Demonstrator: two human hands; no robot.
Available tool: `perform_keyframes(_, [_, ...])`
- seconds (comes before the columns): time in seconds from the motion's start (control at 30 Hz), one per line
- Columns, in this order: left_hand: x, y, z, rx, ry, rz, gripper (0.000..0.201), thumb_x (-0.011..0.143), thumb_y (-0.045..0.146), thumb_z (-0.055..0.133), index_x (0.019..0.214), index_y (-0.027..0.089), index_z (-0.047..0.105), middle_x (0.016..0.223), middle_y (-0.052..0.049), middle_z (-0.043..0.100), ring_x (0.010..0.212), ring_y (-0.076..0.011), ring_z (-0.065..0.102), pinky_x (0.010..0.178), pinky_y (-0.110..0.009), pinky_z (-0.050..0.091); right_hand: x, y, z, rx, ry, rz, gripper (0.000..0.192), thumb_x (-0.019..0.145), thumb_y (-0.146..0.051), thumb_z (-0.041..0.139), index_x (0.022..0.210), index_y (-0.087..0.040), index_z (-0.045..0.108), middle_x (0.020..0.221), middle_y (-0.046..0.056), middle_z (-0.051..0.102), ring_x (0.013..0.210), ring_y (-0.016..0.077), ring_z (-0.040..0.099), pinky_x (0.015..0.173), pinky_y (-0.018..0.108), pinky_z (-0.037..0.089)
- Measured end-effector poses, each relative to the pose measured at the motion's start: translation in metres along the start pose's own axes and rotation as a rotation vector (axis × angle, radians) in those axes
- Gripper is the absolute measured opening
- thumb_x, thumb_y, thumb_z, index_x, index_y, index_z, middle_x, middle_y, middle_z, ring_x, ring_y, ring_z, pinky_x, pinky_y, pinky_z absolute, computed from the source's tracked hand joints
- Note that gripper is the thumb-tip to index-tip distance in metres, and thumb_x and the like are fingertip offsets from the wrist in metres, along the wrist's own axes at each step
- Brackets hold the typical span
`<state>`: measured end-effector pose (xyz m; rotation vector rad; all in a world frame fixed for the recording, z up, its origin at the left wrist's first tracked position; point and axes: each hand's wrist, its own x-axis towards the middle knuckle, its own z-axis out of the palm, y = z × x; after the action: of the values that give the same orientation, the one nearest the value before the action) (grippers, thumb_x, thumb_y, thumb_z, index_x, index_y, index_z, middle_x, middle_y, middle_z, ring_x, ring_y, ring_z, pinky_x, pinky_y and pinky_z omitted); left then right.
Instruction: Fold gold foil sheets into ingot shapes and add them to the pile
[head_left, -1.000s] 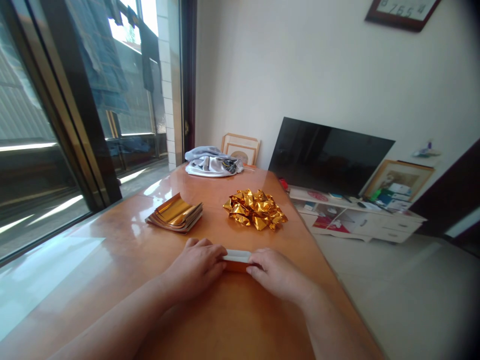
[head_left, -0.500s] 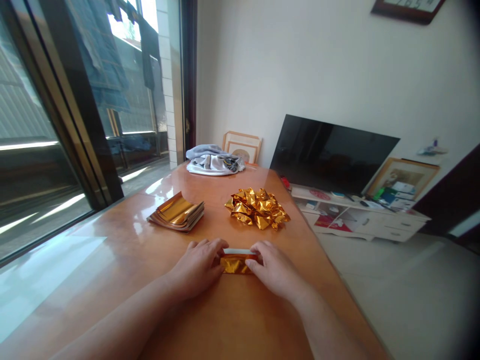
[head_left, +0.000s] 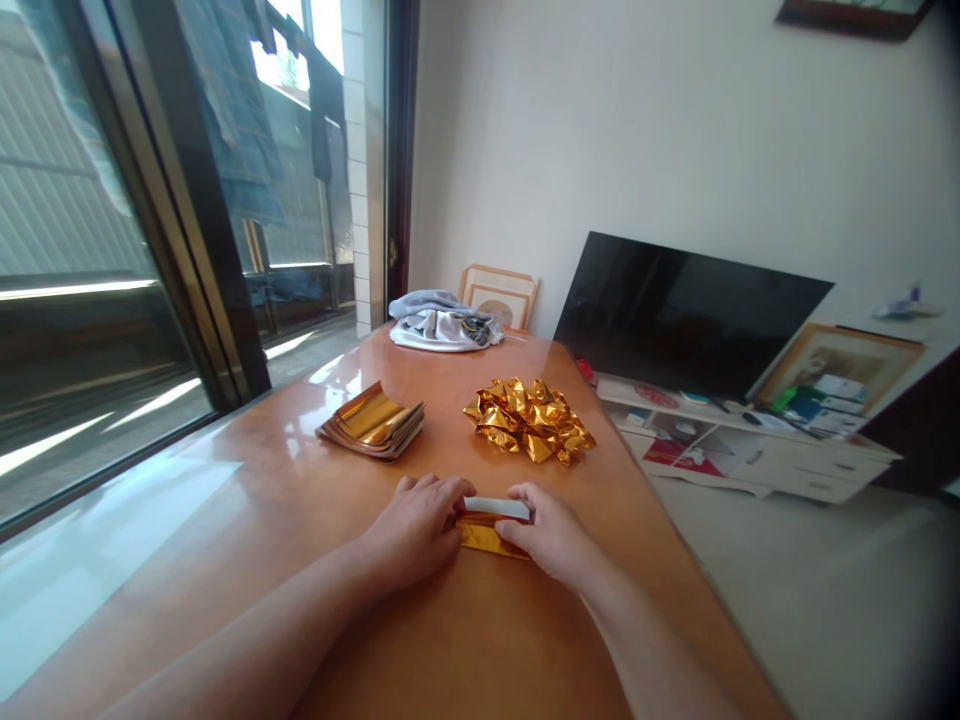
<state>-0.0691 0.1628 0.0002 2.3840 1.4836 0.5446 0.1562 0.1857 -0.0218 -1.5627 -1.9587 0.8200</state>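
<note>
A sheet of gold foil paper (head_left: 489,538), partly folded over with a pale strip of its underside showing along the far edge, lies between my two hands. My left hand (head_left: 420,530) grips its left end, thumb in front and fingers behind. At the other end, my right hand (head_left: 551,530) pinches the paper between thumb and fingers. Beyond my left hand sits a stack of gold foil paper (head_left: 375,422) with curled-up edges. A heap of folded gold foil pieces (head_left: 531,418) lies beyond my right hand.
All of this rests on a glossy wooden table (head_left: 480,640). Bundled cloth (head_left: 446,322) lies at its far end, near leaning picture frames (head_left: 499,290). Glass sliding doors (head_left: 180,230) flank the left side. A television (head_left: 690,315) and a white cabinet (head_left: 795,475) stand to the right.
The paper's pale strip shows wider, and its gold front part looks flatter and tilted. My right hand has shifted slightly. The whole view has swung a little to the left.
</note>
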Motion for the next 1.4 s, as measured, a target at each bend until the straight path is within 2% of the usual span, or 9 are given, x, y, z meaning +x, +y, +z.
perform_keyframes(0.13, [-0.002,0.004,-0.004,-0.019,-0.003,-0.011,0.036,0.076,0.014,0.057,0.110,0.027,0.061,0.099,-0.002,0.071,0.098,-0.0249,0.061,0.087,-0.036,0.040,0.000,0.001,-0.002,0.139,-0.074,0.064,0.022,0.077,-0.033,0.073,0.092,-0.019,0.066,0.075,-0.001,0.066,0.069,0.0163,0.059,0.060,0.024,0.041])
perform_keyframes(0.37, [-0.004,0.005,-0.005,-0.016,-0.025,0.027,0.035,0.075,0.013,0.058,0.107,0.027,0.063,0.101,-0.002,0.071,0.098,-0.0249,0.060,0.085,-0.036,0.041,-0.001,0.001,-0.007,0.169,-0.201,0.088,0.021,0.076,-0.035,0.071,0.076,-0.018,0.059,0.067,-0.004,0.056,0.061,0.0130,0.049,0.056,0.023,0.034])
perform_keyframes(0.6, [-0.006,0.004,-0.001,-0.013,-0.010,0.038,0.034,0.075,0.013,0.060,0.107,0.026,0.063,0.103,-0.003,0.072,0.099,-0.0251,0.061,0.087,-0.037,0.041,-0.004,-0.002,-0.006,0.347,-0.203,0.029,0.010,0.072,-0.021,0.063,0.078,-0.019,0.055,0.070,-0.003,0.056,0.065,0.0137,0.051,0.056,0.023,0.036])
perform_keyframes(0.77, [-0.007,0.005,-0.001,-0.022,-0.022,0.039,0.035,0.076,0.014,0.060,0.108,0.027,0.062,0.103,-0.002,0.071,0.098,-0.0242,0.062,0.087,-0.036,0.042,-0.006,-0.007,0.000,0.442,-0.202,-0.022,0.015,0.071,-0.019,0.063,0.082,-0.020,0.055,0.071,-0.004,0.055,0.065,0.0131,0.050,0.056,0.023,0.036])
perform_keyframes(0.93, [-0.007,0.005,-0.003,-0.096,-0.014,0.006,0.038,0.074,0.014,0.059,0.109,0.027,0.061,0.103,-0.002,0.069,0.098,-0.0235,0.063,0.086,-0.034,0.045,-0.007,-0.012,0.001,0.442,-0.159,-0.047,0.017,0.069,-0.017,0.059,0.084,-0.020,0.053,0.075,-0.005,0.053,0.066,0.0119,0.050,0.057,0.022,0.037])
perform_keyframes(1.13, [-0.005,-0.001,0.000,-0.260,0.088,-0.068,0.046,0.072,0.013,0.057,0.117,0.023,0.056,0.117,-0.006,0.064,0.103,-0.0216,0.063,0.086,-0.032,0.051,-0.001,-0.005,-0.004,0.458,-0.193,-0.050,0.025,0.067,-0.014,0.053,0.092,-0.020,0.052,0.076,-0.006,0.051,0.066,0.0112,0.048,0.057,0.022,0.035])
perform_keyframes(1.27, [-0.005,-0.005,0.002,-0.275,-0.002,-0.128,0.043,0.074,0.015,0.056,0.116,0.024,0.055,0.113,-0.003,0.069,0.096,-0.0205,0.066,0.081,-0.031,0.052,0.002,-0.003,-0.004,0.451,-0.187,-0.095,0.026,0.068,-0.014,0.052,0.094,-0.020,0.052,0.077,-0.006,0.050,0.066,0.0112,0.048,0.059,0.022,0.036])
perform_keyframes(1.4, [-0.004,-0.007,0.000,-0.226,-0.062,-0.126,0.041,0.077,0.014,0.054,0.117,0.026,0.054,0.103,0.000,0.073,0.093,-0.0201,0.067,0.078,-0.030,0.049,0.002,-0.003,0.001,0.363,-0.171,-0.155,0.028,0.068,-0.012,0.052,0.095,-0.020,0.054,0.079,-0.006,0.052,0.069,0.0122,0.051,0.061,0.023,0.039])
